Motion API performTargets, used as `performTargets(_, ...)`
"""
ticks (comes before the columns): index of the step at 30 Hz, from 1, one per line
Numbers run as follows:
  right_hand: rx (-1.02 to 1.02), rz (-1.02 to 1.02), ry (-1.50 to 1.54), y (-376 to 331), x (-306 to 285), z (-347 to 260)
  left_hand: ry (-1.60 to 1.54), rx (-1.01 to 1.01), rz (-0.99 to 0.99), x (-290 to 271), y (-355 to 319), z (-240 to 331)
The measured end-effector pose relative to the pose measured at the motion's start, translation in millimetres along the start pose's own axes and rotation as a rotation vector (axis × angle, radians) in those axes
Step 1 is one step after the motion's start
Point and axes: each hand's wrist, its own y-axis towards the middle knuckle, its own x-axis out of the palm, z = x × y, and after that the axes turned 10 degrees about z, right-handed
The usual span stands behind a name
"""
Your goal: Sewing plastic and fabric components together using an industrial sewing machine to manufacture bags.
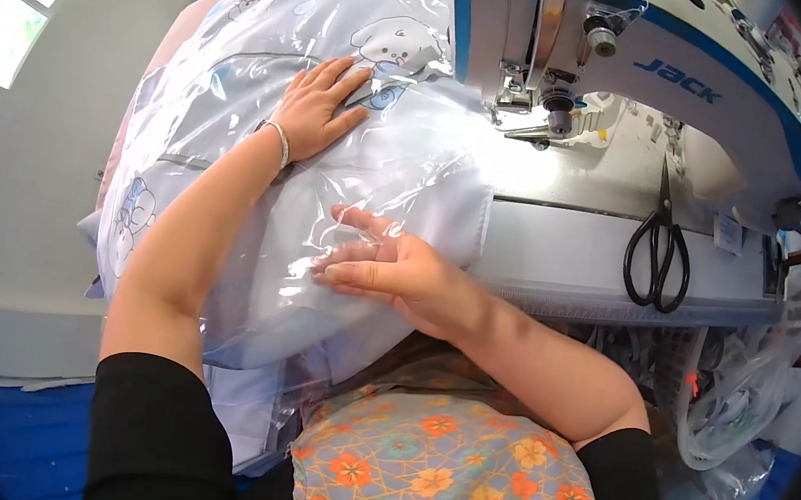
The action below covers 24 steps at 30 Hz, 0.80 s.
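Note:
A white and pale grey fabric bundle (242, 84) with cartoon animal prints lies before me, wrapped in a shiny clear plastic bag (409, 177). My left hand (315, 112) rests flat on it, fingers spread, close to a printed dog. Lower down and nearer to me, my right hand (384, 266) has its thumb in front and its fingers partly behind the clear film, which it grips. Glare on the plastic blurs the exact fingertip contact. The near side of the bundle hangs over the table edge toward my lap.
A white and blue sewing machine (660, 52) stands at the far right, its needle area (554, 119) beside the bundle. Black-handled scissors (658, 255) lie on the machine table (558, 253). Below its edge hangs a white plastic basket (692, 382). A wall with a window stands left.

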Motion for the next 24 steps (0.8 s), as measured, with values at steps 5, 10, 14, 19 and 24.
performTargets(5, 0.021, 0.129, -0.227, -36.2, 4.1, 3.4, 0.015, -0.028, -0.003, -2.8, -4.5, -5.5)
performTargets(10, -0.228, 0.138, -0.230, -55.7, -8.0, 46.6, 0.022, -0.035, 0.008, -4.6, -0.8, 5.0)
performTargets(14, -0.104, 0.235, 0.576, -34.4, 8.6, 13.1, 0.018, -0.015, -0.002, -4.2, -8.1, -0.9)
performTargets(19, -0.045, 0.075, 0.559, -44.7, -15.0, 19.5, -0.016, -0.044, 0.025, -2.0, -24.5, -10.5)
performTargets(24, -0.427, 0.077, 0.044, -60.1, -8.4, 34.8, -0.045, -0.058, 0.057, -3.7, -24.1, -6.0)
